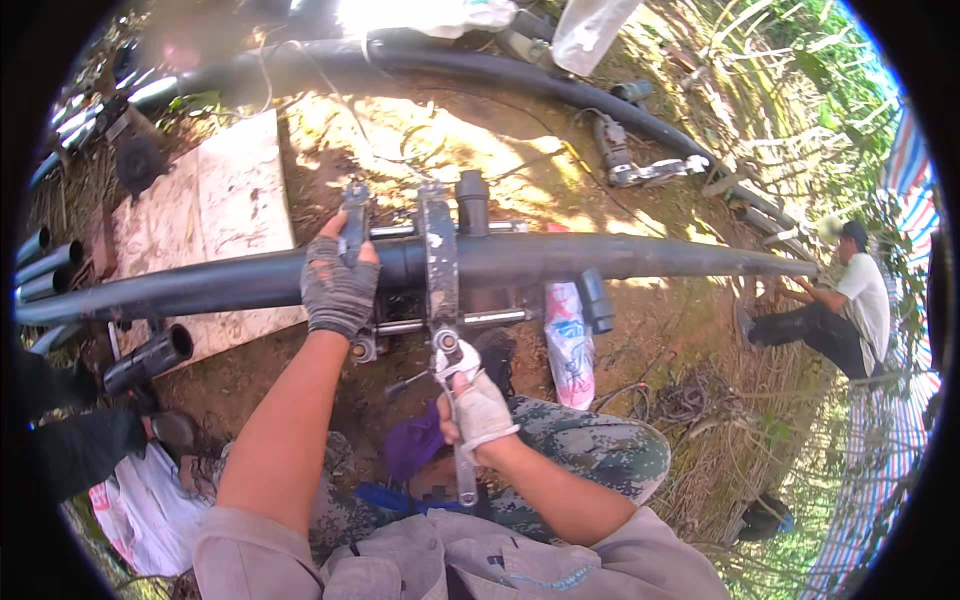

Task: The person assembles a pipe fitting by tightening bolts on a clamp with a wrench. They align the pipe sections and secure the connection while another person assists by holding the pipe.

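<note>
A long black plastic pipe (pixel 210 287) runs across in front of me, held in a metal clamp frame with two upright rings and steel rods. My left hand (pixel 340 285), in a grey striped fingerless glove, is wrapped on the left clamp ring (pixel 354 235), over the pipe. My right hand (pixel 478 410), in a whitish glove, grips a metal wrench (pixel 466 470). The wrench's upper end is at the nut (pixel 447 342) under the right clamp ring (pixel 440 255). A short branch stub (pixel 472 203) rises from the pipe just right of that ring.
A pale board (pixel 235 190) lies behind the pipe at left. Short black pipe pieces (pixel 148 360) are at the left. A thick black pipe (pixel 480 68) curves along the back, near a power tool (pixel 625 155). Another person (pixel 865 300) sits at the pipe's right end.
</note>
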`<state>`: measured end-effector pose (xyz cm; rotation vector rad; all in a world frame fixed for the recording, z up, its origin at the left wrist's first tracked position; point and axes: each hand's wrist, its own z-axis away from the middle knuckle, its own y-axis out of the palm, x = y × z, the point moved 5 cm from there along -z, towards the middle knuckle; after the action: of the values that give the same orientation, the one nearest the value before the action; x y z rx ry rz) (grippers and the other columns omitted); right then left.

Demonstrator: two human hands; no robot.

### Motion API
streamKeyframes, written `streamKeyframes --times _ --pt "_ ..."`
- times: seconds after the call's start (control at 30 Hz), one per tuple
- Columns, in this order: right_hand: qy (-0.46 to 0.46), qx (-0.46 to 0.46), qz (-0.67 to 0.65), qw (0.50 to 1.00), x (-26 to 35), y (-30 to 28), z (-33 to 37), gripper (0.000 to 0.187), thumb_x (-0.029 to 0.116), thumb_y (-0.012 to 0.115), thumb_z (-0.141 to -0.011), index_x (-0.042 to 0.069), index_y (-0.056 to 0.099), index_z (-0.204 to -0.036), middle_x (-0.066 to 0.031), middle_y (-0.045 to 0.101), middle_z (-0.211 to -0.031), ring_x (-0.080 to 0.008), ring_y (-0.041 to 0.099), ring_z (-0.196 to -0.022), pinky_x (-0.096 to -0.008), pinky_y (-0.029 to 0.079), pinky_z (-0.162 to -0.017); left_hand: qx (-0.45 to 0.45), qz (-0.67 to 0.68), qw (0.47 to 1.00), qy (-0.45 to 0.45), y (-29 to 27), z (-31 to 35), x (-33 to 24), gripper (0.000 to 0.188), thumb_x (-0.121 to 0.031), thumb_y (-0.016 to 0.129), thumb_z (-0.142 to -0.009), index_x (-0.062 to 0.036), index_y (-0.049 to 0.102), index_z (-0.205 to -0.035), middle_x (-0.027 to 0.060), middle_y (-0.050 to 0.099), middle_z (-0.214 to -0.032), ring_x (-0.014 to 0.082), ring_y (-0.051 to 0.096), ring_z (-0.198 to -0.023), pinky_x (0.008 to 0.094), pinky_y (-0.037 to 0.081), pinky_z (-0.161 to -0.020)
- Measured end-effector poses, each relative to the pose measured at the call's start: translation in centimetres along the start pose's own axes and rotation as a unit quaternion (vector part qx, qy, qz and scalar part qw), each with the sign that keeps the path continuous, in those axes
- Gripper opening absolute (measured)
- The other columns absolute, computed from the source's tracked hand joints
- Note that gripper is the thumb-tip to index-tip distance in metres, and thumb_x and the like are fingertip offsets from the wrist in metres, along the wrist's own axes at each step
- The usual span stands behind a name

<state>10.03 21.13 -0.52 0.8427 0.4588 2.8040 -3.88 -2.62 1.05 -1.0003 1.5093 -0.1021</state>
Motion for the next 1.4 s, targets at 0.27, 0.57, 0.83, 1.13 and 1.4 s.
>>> streamKeyframes --times 0.27,0.57,0.83,1.13,1.4 --pt "0.117 0.113 0.244 0.956 8.5 -1.7 -0.2 0.023 0.034 0.052 -0.107 0.015 0.055 -0.117 -0.0040 0.058 -0.069 -0.0134 0.043 -0.040 -0.0301 0.034 -0.039 0.047 0.001 0.997 -0.063 -0.8 -0.5 -0.9 0.056 -0.022 0.071 -0.085 -0.0052 0.057 -0.137 0.0195 0.065 -0.123 0.0332 0.064 -0.113 0.0405 0.050 -0.101" --pt "0.033 -0.060 0.076 0.995 2.4 0.3 0.1 0.027 0.044 0.052 -0.106 0.016 0.051 -0.106 -0.0031 0.051 -0.066 -0.0154 0.042 -0.041 -0.0311 0.034 -0.039 0.009 0.033 0.998 -0.054 -0.4 -0.2 -0.2 0.056 -0.028 0.071 -0.080 -0.0071 0.062 -0.131 0.0196 0.068 -0.119 0.0372 0.066 -0.110 0.0456 0.051 -0.099" --pt "-0.023 0.013 -0.086 0.996 -2.7 1.2 -0.9 0.044 0.055 0.051 -0.103 0.012 0.051 -0.096 -0.0058 0.052 -0.067 -0.0172 0.046 -0.045 -0.0328 0.041 -0.044 0.055 0.020 0.995 -0.075 -0.7 -0.3 -0.9 0.055 -0.022 0.070 -0.086 -0.0064 0.057 -0.137 0.0194 0.065 -0.124 0.0334 0.063 -0.114 0.0410 0.049 -0.101" --pt "0.111 0.075 0.194 0.972 7.0 -1.6 0.2 0.026 0.040 0.054 -0.105 0.016 0.055 -0.114 -0.0049 0.055 -0.068 -0.0150 0.043 -0.042 -0.0302 0.034 -0.041 0.042 0.013 0.997 -0.063 -0.4 -0.4 -0.4 0.055 -0.022 0.070 -0.086 -0.0072 0.057 -0.137 0.0194 0.066 -0.123 0.0330 0.064 -0.113 0.0414 0.050 -0.100" --pt "0.128 0.109 0.269 0.948 9.5 -1.2 -0.4 0.032 0.039 0.058 -0.103 0.014 0.057 -0.123 -0.0042 0.058 -0.068 -0.0123 0.043 -0.041 -0.0266 0.033 -0.038 0.039 0.000 0.998 -0.054 -0.5 -0.4 -0.4 0.056 -0.023 0.071 -0.085 -0.0087 0.058 -0.137 0.0192 0.066 -0.123 0.0339 0.064 -0.114 0.0420 0.051 -0.100"
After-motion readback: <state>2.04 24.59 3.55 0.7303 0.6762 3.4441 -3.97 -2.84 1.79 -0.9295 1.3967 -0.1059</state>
